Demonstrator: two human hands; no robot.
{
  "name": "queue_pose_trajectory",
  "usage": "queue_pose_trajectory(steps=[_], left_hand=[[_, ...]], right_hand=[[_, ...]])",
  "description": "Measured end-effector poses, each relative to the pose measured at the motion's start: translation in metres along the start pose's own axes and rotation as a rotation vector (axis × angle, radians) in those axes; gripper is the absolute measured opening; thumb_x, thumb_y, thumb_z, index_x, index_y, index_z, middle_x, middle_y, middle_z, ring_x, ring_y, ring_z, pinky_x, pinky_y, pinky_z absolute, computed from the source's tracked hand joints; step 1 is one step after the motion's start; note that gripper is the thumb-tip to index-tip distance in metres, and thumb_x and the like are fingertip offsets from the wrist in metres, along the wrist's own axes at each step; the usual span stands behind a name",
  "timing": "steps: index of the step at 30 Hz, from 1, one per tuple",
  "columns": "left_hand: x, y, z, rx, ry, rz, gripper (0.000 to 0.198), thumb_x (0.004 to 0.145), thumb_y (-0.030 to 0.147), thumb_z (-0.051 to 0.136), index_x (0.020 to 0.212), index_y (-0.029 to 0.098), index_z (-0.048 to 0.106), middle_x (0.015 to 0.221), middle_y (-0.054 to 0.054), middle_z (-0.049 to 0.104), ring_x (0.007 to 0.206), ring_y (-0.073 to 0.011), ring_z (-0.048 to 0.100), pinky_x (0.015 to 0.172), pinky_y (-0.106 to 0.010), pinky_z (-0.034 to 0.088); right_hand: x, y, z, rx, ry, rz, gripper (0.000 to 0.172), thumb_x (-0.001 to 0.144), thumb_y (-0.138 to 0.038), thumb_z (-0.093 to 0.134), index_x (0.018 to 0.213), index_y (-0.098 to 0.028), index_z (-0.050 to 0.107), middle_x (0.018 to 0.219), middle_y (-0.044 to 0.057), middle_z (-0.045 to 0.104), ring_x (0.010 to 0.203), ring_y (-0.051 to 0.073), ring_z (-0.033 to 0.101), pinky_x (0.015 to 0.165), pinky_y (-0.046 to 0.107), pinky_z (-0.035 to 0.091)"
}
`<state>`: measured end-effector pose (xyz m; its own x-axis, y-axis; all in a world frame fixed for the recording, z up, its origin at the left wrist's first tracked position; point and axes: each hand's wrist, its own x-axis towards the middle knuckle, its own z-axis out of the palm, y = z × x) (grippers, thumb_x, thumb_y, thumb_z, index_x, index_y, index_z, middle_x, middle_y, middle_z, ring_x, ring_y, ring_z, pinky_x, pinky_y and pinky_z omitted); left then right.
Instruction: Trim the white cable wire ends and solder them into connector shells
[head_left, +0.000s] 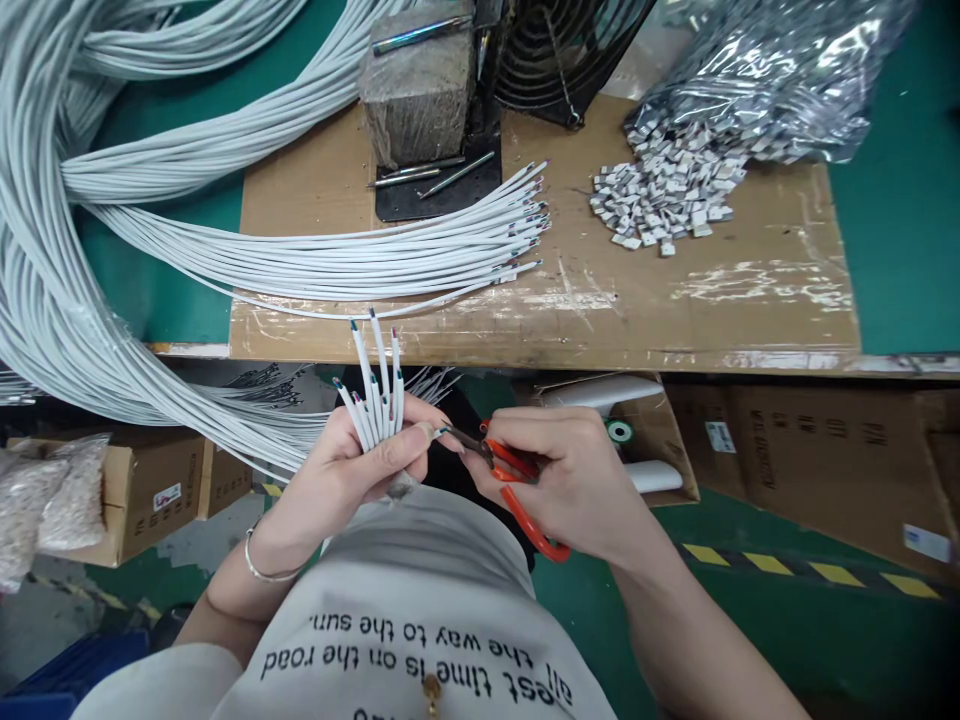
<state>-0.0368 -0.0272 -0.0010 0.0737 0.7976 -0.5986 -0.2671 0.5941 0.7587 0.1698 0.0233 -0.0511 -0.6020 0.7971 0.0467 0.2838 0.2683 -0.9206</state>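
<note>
Left hand (356,475) grips white cables (379,405) before the green table (907,270); right hand (559,475) holds red scissors (523,516), blades at one end, apparently in progress; other ends already show colour; remaining count unclear

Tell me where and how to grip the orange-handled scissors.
The scissors are probably best gripped by the orange handles, coming from the right, where the right hand holds them. Their dark blades point left, toward the left hand and its white cables, so avoid that end; the curved handles should give fingers something to hook round.
</note>
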Motion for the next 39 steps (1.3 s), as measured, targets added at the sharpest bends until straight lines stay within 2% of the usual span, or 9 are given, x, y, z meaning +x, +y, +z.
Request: queue_pose_trajectory(steps=[7,11,15,22,26,29,32,35,39], left_hand=[[0.001,-0.001,-0.002,-0.002,0.000,-0.014,0.035,0.088,0.047,0.084,0.101,0.015,0.078,0.062,0.002,0.060,0.046,-0.0054,0.029,0.043,-0.024,0.016],[0.001,-0.002,-0.001,-0.017,-0.007,-0.008,0.033,0.089,0.046,0.084,0.100,0.015,0.078,0.062,0.002,0.060,0.046,-0.0047,0.028,0.043,-0.023,0.015],[0.002,0.000,0.000,0.008,-0.017,0.012,0.028,0.093,0.044,0.080,0.097,0.016,0.080,0.062,0.002,0.060,0.046,-0.0046,0.027,0.043,-0.024,0.015],[0.005,0.003,0.000,0.016,-0.034,0.004,0.029,0.093,0.045,0.079,0.093,0.015,0.081,0.061,0.002,0.057,0.046,-0.0048,0.023,0.043,-0.025,0.014],[0.006,0.002,-0.001,-0.018,-0.051,-0.002,0.027,0.094,0.042,0.080,0.094,0.016,0.082,0.064,0.001,0.060,0.045,-0.0037,0.025,0.041,-0.023,0.013],[0.007,-0.002,-0.003,-0.029,-0.096,-0.011,0.026,0.096,0.041,0.079,0.096,0.016,0.083,0.069,0.000,0.065,0.043,-0.0023,0.032,0.040,-0.022,0.016],[0.008,-0.005,-0.004,-0.010,-0.119,-0.002,0.027,0.097,0.041,0.078,0.097,0.015,0.084,0.074,-0.003,0.070,0.043,-0.0030,0.042,0.041,-0.021,0.024],[0.010,-0.009,-0.002,0.023,-0.132,0.021,0.027,0.098,0.041,0.078,0.098,0.015,0.083,0.073,-0.002,0.069,0.044,-0.0034,0.048,0.042,-0.020,0.029],[0.010,-0.013,0.000,0.078,-0.117,0.018,0.029,0.097,0.041,0.077,0.088,0.014,0.078,0.074,-0.001,0.069,0.044,-0.0050,0.053,0.043,-0.021,0.036]], right_hand=[[-0.002,0.002,0.002,-0.009,0.027,0.015,0.048,0.083,-0.008,0.069,0.061,-0.021,0.029,0.060,-0.006,0.029,0.058,0.009,0.022,0.049,0.028,0.019],[-0.001,0.001,0.004,-0.037,0.068,-0.032,0.047,0.078,-0.004,0.067,0.061,-0.021,0.027,0.059,-0.007,0.030,0.056,0.008,0.023,0.048,0.027,0.019],[0.000,0.000,0.006,-0.128,0.176,-0.112,0.047,0.078,-0.005,0.065,0.062,-0.022,0.025,0.059,-0.007,0.028,0.055,0.008,0.022,0.047,0.029,0.017],[0.000,0.001,0.008,-0.066,0.367,-0.051,0.054,0.089,-0.013,0.072,0.061,-0.022,0.027,0.057,-0.006,0.026,0.053,0.009,0.020,0.046,0.031,0.017],[0.001,0.001,0.006,0.027,0.443,0.027,0.050,0.093,-0.019,0.076,0.056,-0.021,0.042,0.051,-0.005,0.037,0.048,0.009,0.029,0.045,0.030,0.022],[0.001,0.003,0.003,0.104,0.487,0.055,0.032,0.091,-0.017,0.078,0.064,-0.022,0.063,0.053,-0.005,0.050,0.047,0.010,0.039,0.045,0.029,0.031],[0.002,0.001,-0.003,0.174,0.512,0.062,0.016,0.087,-0.018,0.082,0.074,-0.025,0.075,0.061,-0.004,0.061,0.052,0.012,0.048,0.048,0.029,0.038],[0.008,-0.005,-0.009,0.211,0.475,0.044,0.010,0.085,-0.018,0.084,0.081,-0.027,0.082,0.067,-0.002,0.066,0.056,0.013,0.052,0.051,0.029,0.041],[0.021,-0.019,-0.009,0.226,0.350,0.036,0.008,0.081,-0.024,0.091,0.085,-0.025,0.085,0.065,-0.003,0.058,0.056,0.011,0.048,0.049,0.027,0.038]])
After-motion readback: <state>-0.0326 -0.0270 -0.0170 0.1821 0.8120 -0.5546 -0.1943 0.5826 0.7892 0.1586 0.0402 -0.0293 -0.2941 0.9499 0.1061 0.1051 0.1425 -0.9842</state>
